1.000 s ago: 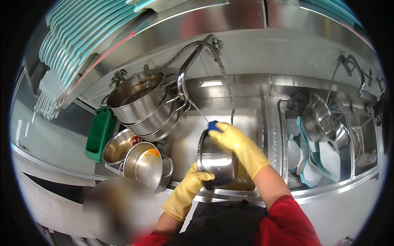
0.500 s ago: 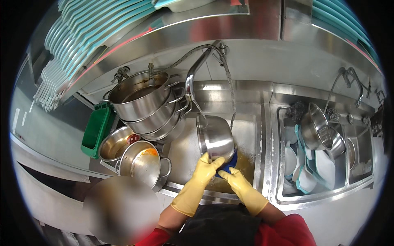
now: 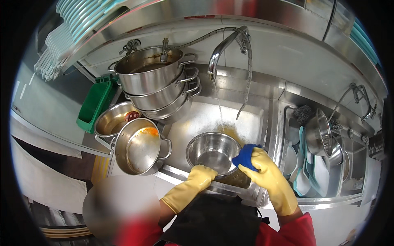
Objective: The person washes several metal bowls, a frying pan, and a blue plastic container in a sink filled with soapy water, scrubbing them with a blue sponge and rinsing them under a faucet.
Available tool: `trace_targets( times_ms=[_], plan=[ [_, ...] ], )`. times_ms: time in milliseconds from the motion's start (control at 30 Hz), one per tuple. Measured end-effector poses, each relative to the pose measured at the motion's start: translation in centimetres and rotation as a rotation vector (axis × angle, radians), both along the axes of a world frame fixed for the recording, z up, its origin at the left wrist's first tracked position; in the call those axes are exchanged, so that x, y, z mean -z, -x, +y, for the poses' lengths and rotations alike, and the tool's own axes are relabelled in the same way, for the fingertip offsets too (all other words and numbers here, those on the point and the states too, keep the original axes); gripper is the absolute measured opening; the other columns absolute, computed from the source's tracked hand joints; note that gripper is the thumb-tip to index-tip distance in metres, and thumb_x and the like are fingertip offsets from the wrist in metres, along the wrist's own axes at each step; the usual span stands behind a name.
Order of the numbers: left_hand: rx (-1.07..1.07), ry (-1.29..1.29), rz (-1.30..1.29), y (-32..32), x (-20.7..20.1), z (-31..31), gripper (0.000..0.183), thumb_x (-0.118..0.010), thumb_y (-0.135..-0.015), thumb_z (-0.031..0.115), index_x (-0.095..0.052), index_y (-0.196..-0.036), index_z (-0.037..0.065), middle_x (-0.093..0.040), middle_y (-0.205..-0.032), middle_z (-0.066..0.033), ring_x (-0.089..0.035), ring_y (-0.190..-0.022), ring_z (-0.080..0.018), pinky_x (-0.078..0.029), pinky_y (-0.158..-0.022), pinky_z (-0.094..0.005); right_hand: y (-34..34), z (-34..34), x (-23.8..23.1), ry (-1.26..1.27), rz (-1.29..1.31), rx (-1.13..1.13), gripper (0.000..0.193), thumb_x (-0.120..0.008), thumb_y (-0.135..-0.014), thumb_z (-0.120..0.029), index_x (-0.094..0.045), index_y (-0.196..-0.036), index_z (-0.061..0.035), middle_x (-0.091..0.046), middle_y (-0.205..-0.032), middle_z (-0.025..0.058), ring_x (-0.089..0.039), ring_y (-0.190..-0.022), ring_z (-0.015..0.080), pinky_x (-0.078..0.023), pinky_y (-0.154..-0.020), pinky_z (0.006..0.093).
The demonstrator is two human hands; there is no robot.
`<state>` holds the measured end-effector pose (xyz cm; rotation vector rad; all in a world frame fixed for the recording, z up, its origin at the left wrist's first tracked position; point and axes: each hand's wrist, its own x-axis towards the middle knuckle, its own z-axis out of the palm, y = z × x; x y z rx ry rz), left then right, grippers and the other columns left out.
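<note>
No readable text, no legible numbers, signs

The left hand (image 3: 202,175) covers part of the near rim of the steel bowl (image 3: 213,160), and the blue cloth (image 3: 246,157) partly hides the fingers of the right hand (image 3: 261,166). A round blur (image 3: 113,205) (grey, reddening at lower right) masks whatever lies behind it. The teal-edged plates (image 3: 80,24) run off the top edge, and the red object (image 3: 131,116) in the wide pan (image 3: 107,123) is too small to identify.

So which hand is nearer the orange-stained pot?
Left. The left hand holds the bowl, right of the orange-stained pot; the right hand, holding the blue cloth, is farther right.
</note>
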<state>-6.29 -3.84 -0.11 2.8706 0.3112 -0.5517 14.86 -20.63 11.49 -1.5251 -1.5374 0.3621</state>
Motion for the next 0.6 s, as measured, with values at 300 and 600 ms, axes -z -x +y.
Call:
trace_targets(
  times_ms=[300, 600],
  plan=[
    [-0.111, 0.123, -0.066, -0.2, -0.8, -3.4, 0.019, -0.063, -0.087, 0.013, -0.075, -0.102, 0.013, -0.074, -0.096, -0.0139, -0.073, -0.090, -0.0311, -0.058, -0.077, -0.0429, 5.3, 6.8, 4.7, 0.286, 0.229, -0.176, 0.029, -0.073, -0.090, -0.026, -0.067, -0.083, 0.0012, -0.065, -0.090, 0.0213, -0.063, -0.088, 0.0404, -0.049, -0.080, 0.0464],
    [0.220, 0.135, 0.081, -0.2, -5.6, -5.2, 0.014, -0.062, -0.092, 0.021, -0.071, -0.101, 0.016, -0.075, -0.095, -0.0086, -0.073, -0.093, -0.0301, -0.056, -0.079, -0.0446, -0.8, 13.2, 17.7, 0.353, -0.354, 0.327, 0.028, -0.065, -0.092, -0.032, -0.067, -0.087, -0.0048, -0.067, -0.088, 0.0192, -0.065, -0.088, 0.0421, -0.052, -0.081, 0.0517]
  ],
)
